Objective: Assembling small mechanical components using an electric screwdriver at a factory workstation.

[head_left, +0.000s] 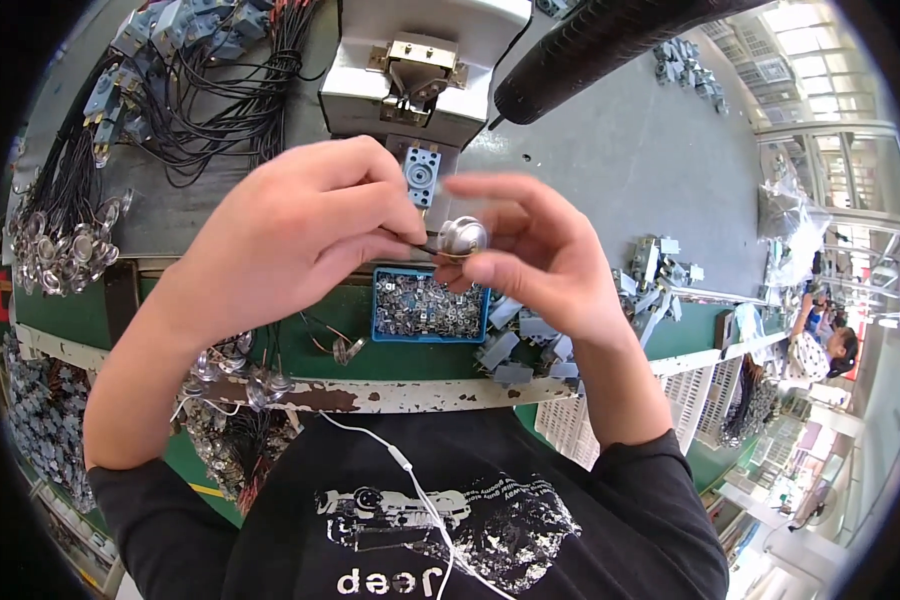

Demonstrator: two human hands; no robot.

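Observation:
Above the blue tray, both my hands meet around a round silver metal cap (463,237) with a short black wire. My left hand (305,225) is closed, its fingertips pinching the wire beside the cap. My right hand (555,255) holds the cap between its thumb and lower fingers, while its index finger is stretched out and blurred. Just beyond my fingertips, a grey-blue block (422,177) with a round centre sits upright in a press machine (420,75). Small metal pieces fill the blue tray (374,305) below my hands.
Grey-blue blocks with black wires (195,95) lie at the far left, metal caps (70,245) hanging at their ends. Loose blocks (515,345) are heaped right of the tray. A thick black tube (580,60) slants over the table. Another person (820,350) sits far right.

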